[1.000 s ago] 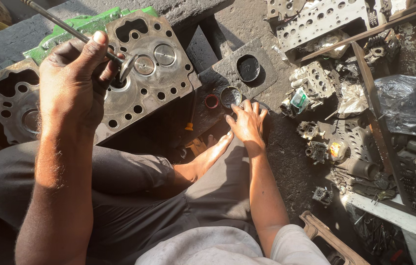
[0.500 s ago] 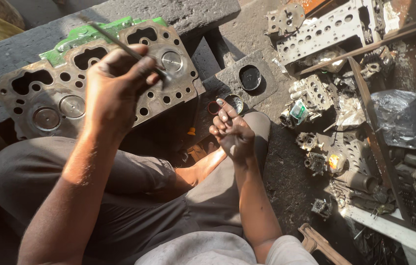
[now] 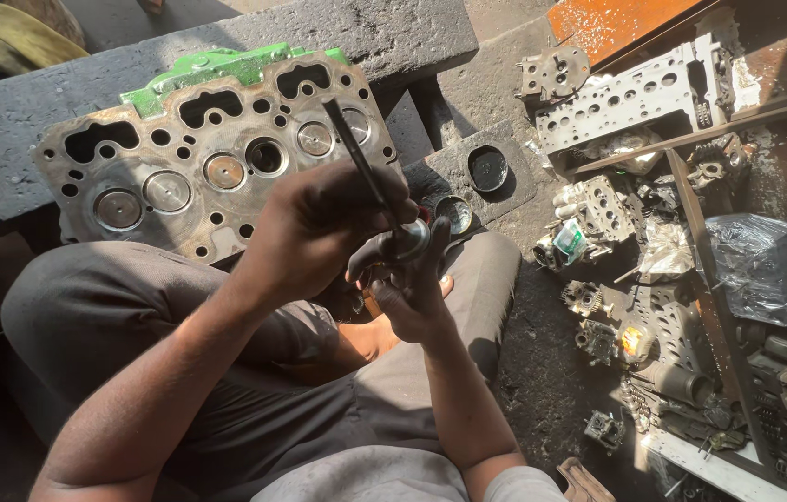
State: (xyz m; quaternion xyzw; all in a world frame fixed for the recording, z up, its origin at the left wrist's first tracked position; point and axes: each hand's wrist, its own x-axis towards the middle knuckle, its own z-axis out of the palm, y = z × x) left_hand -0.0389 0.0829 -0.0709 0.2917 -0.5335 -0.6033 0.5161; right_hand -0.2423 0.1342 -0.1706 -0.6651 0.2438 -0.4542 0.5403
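Steel, slim and dark, the engine valve (image 3: 370, 177) stood tilted above the lap, its stem clenched in the left hand (image 3: 319, 232) and its round head (image 3: 409, 242) pinched by the right hand (image 3: 409, 288) just below. Behind them a rusty, many-holed cylinder head (image 3: 212, 153) lay on a stone slab (image 3: 393, 37), three valves seated in it.

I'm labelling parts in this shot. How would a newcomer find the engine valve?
Start at the big rusty cylinder head leaning on the dark stone block. Just below its right end, the left hand and right hand meet around the valve: the only loose thin rod, ending in a shiny round disc.
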